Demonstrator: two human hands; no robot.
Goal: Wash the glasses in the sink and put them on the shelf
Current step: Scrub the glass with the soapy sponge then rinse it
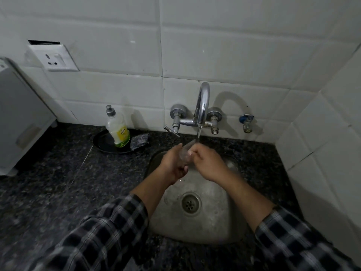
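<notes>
Looking down, my left hand (172, 166) is wrapped round the lower body of the glass (185, 154). I hold it tilted above the sink (214, 229), its mouth under the stream from the tap (203, 106), while my right hand (208, 163) curls its fingers onto the wall near the rim. Wet and thin, it is likely slippery and fragile, so I judge a full grip round the body safest.

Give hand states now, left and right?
Left hand: holding the glass.
Right hand: gripping the same glass.
</notes>
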